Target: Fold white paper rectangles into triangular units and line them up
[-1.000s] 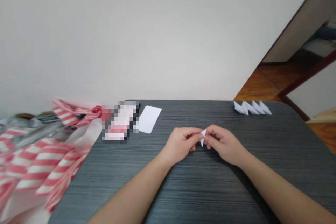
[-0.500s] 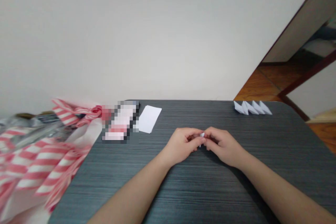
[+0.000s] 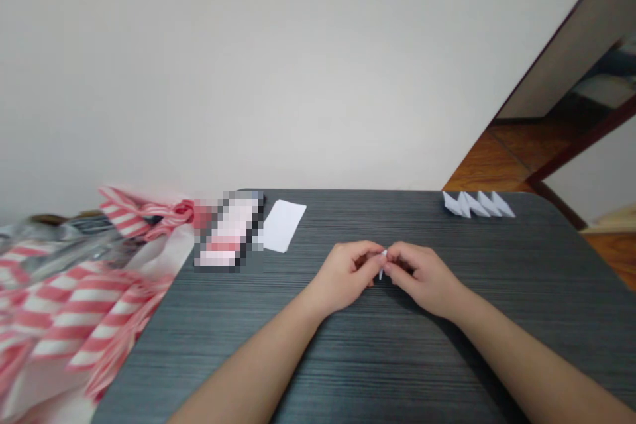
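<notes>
A small folded piece of white paper is pinched between both hands above the dark wood-grain table. Only a thin sliver of it shows, and the fingers hide the rest. My left hand grips it from the left, and my right hand grips it from the right. The fingertips of both hands meet around the paper. Farther off, at the table's back right, stands a row of several folded white paper triangles. A flat white paper rectangle lies at the back, left of my hands.
A pixelated, blurred pink-and-white object lies at the back edge, next to the white paper. A red-and-white striped bag or cloth is heaped beyond the table's left edge. A wall stands behind the table, and a wooden floor shows to the right.
The paper has gone from a visible white triangle to a thin sliver, folded narrower or hidden between my fingers. My hands have drawn closer together around it.
</notes>
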`<state>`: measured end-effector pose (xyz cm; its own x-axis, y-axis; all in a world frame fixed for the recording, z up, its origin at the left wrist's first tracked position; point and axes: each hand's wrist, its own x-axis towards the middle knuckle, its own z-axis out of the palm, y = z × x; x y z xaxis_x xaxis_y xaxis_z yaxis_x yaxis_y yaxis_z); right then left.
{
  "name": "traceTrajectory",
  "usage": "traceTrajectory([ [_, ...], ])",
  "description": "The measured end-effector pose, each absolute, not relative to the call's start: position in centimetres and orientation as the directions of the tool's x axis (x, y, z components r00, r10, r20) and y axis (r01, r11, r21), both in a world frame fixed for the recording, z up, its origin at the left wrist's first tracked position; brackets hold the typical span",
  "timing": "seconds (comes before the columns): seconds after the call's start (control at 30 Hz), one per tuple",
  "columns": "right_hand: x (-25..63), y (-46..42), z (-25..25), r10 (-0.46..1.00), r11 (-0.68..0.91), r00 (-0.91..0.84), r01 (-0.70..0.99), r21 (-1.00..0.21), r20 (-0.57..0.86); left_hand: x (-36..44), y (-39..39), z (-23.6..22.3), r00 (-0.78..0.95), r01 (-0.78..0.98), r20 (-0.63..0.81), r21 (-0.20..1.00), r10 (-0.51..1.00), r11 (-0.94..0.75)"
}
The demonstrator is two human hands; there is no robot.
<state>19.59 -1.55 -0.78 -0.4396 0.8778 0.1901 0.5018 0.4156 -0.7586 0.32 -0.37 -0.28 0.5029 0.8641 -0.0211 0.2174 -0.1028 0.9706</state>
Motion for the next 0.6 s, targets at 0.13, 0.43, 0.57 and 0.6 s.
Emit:
traceTrajectory([
  [0.13, 19.66, -1.53, -0.87, 0.877, 0.41, -0.445, 0.501, -0.762, 0.18, 0.31, -0.33, -0.32, 0.502, 0.219, -0.032, 0.971, 0.864, -0.091],
  [0.43, 19.41, -1.62, -0.67, 0.908, 0.371, -0.383, 0.54, -0.756, 0.172, 0.36, -0.43, -0.18, 0.505, 0.324, 0.014, 0.924, 0.863, -0.204],
  [0.57, 19.48, -1.56, -1.29, 0.93, 0.31, -0.333, 0.482, -0.82, 0.156, 0.36, -0.4, -0.6, 0.497, 0.298, 0.023, 0.935, 0.868, -0.195],
  [0.6, 19.51, -1.55, -1.42, 0.932, 0.298, -0.331, 0.46, -0.837, 0.15, 0.35, -0.37, -0.72, 0.502, 0.288, 0.023, 0.938, 0.865, -0.192],
])
